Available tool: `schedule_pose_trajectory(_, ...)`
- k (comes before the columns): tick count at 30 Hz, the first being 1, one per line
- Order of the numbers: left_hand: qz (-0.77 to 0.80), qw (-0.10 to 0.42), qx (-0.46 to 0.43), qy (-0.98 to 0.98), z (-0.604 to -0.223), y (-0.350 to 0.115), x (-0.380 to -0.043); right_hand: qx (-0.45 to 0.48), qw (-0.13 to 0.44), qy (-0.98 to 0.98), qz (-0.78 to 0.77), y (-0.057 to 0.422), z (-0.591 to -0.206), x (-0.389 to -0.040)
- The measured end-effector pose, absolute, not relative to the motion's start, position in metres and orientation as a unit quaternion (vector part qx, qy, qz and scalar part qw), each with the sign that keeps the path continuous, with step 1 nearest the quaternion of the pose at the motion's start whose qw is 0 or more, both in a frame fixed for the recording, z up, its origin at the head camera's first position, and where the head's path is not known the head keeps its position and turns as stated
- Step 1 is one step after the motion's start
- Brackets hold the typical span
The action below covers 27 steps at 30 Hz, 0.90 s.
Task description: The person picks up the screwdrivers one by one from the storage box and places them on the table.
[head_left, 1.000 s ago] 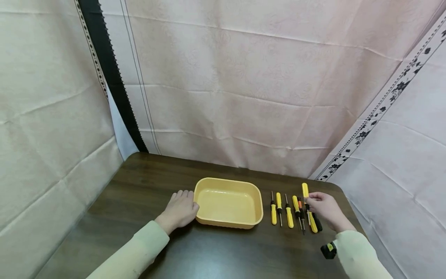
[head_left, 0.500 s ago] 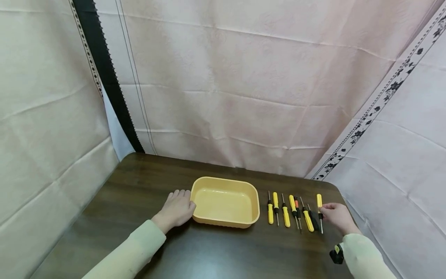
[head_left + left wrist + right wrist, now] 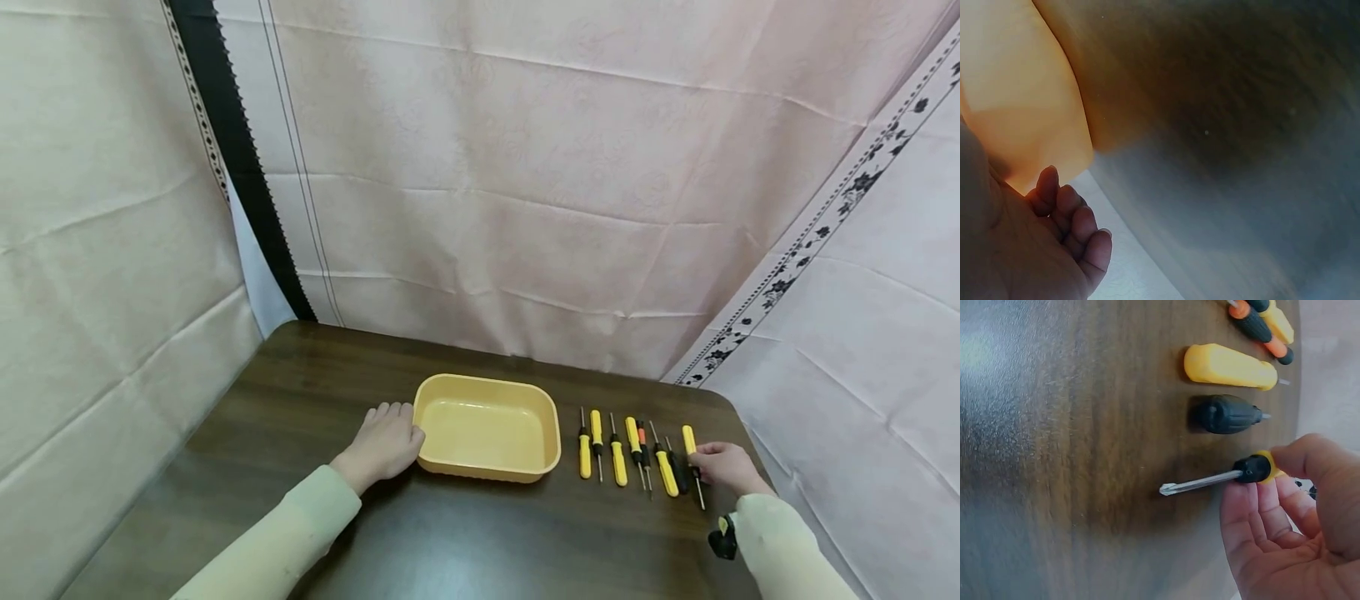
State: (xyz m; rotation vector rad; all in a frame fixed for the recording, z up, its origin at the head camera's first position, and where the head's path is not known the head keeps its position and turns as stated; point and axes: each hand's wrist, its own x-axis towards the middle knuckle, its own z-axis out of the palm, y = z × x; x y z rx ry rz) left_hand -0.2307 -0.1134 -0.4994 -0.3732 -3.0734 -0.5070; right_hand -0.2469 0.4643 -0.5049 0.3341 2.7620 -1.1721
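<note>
In the head view my right hand (image 3: 726, 467) pinches a yellow-and-black screwdriver (image 3: 689, 438) at the right end of a row of screwdrivers. Its cross-shaped tip (image 3: 1168, 489) points toward me, close over the table in the right wrist view. Just left of it lie a short black-handled screwdriver (image 3: 1225, 414) and a yellow-handled screwdriver (image 3: 1232, 366). My left hand (image 3: 381, 443) rests against the left side of a yellow plastic tray (image 3: 487, 474). From the left wrist, its loosely bent fingers (image 3: 1085, 228) show beside the tray wall, with the thumb hidden.
Several more yellow-handled screwdrivers (image 3: 618, 463) and an orange-and-black screwdriver (image 3: 1260, 330) lie side by side right of the tray. All stand on a dark wooden table (image 3: 480, 542). Pale cloth (image 3: 480, 208) hangs behind the table's far edge.
My right hand has carried the screwdriver from above the row to its right end and lowered it, turning its tip slightly rightward. The left hand stays at the tray.
</note>
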Motion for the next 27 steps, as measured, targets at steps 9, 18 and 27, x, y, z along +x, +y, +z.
schedule_pose_trajectory(9, -0.167, 0.003, -0.118, -0.979, -0.5, -0.114, -0.225, 0.119, 0.063, 0.922, -0.362, 0.462, -0.514, -0.25)
schedule_pose_trajectory(18, -0.156, 0.048, -0.143, -0.976, -0.498, -0.114, -0.224, 0.129, 0.067, 0.936, -0.32, 0.457, -0.501, -0.239)
schedule_pose_trajectory(27, -0.17, 0.071, -0.153, -0.971, -0.495, -0.114, -0.223, 0.134, 0.076, 0.948, -0.277, 0.468, -0.498, -0.233)
